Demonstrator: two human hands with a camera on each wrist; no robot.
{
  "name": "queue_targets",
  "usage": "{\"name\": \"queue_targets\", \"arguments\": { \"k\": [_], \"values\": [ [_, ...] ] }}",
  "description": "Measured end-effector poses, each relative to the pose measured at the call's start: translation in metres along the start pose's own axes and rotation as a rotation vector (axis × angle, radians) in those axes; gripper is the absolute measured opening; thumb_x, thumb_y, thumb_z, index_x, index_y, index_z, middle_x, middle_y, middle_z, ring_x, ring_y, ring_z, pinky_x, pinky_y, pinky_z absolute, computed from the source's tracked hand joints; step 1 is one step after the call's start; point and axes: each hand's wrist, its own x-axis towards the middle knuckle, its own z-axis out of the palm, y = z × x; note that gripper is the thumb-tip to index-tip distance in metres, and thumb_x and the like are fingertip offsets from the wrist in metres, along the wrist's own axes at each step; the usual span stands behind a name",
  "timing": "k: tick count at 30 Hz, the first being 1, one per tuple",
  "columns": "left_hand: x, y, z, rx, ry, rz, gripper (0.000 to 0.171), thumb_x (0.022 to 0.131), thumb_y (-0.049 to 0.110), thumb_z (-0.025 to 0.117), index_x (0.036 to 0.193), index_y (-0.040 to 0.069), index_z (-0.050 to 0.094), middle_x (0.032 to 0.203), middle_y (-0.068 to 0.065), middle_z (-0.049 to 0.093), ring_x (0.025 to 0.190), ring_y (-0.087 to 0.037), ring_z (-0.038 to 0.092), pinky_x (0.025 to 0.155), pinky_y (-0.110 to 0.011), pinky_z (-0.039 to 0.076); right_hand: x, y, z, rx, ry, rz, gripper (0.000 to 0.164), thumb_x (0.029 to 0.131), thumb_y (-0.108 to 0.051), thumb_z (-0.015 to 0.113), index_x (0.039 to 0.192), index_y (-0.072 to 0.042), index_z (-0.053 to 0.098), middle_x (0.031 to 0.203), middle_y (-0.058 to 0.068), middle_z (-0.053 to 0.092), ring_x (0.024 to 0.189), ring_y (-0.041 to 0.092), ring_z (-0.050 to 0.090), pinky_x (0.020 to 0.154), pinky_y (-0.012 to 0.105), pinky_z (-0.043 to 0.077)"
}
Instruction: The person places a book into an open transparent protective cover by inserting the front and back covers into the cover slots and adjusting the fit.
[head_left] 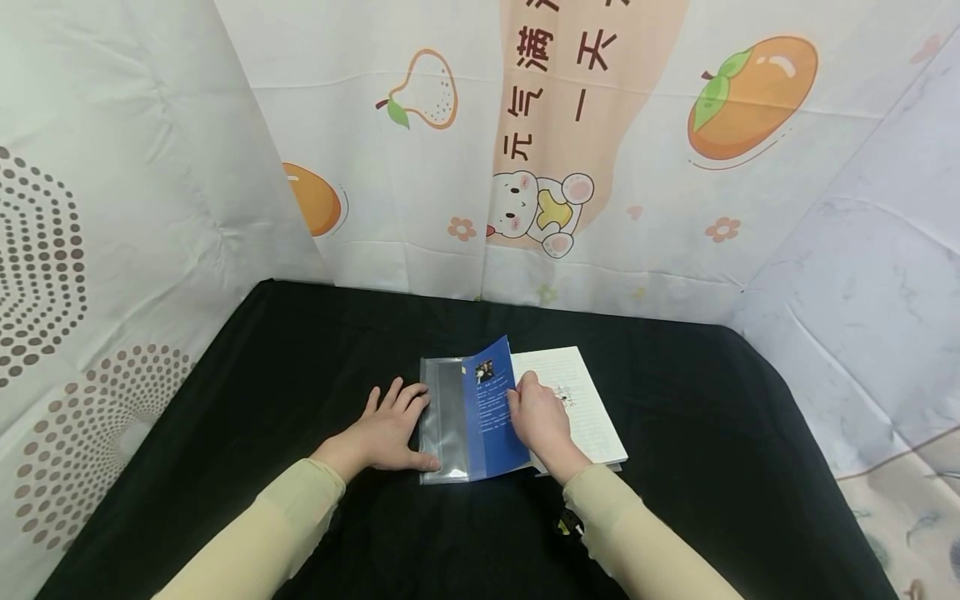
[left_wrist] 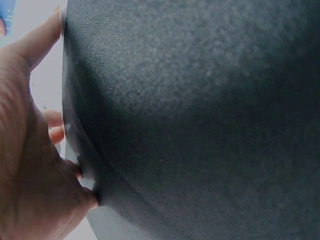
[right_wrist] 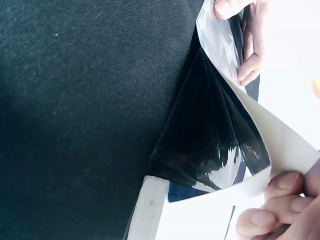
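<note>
An open book (head_left: 596, 425) with white pages lies on the black cloth in the head view. Its blue cover flap (head_left: 495, 446), with a small photo and white text, is raised at an angle. To the left, a clear plastic book cover (head_left: 447, 417) overlaps part of that flap. My right hand (head_left: 540, 412) pinches the flap's right edge; its curled fingers (right_wrist: 260, 219) show in the right wrist view. My left hand (head_left: 386, 433) lies with fingers spread at the plastic's left edge, the thumb pressing its lower corner. The left wrist view shows mostly black cloth.
Black cloth (head_left: 315, 350) covers the table around the book. A small black and yellow object (head_left: 568, 523) lies partly hidden beside my right sleeve. White printed curtains (head_left: 420, 183) hang behind and at both sides.
</note>
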Motion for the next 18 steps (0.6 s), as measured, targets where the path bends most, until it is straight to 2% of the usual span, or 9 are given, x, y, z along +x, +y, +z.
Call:
{"name": "queue_targets", "arguments": {
  "k": [18],
  "values": [
    [-0.0017,0.0003,-0.0014,-0.019,0.01,0.014,0.105,0.073,0.076,0.061,0.149,0.01,0.03,0.156,-0.01,0.019,0.141,-0.044,0.007,0.108,-0.069,0.012,0.0004,0.0001,0.0027,-0.005,0.0,-0.011,0.018,0.098,-0.017,0.057,0.086,-0.006,0.048,0.062,0.005,0.052,0.052,0.018,0.051,0.045,0.034,0.042]
  ]
}}
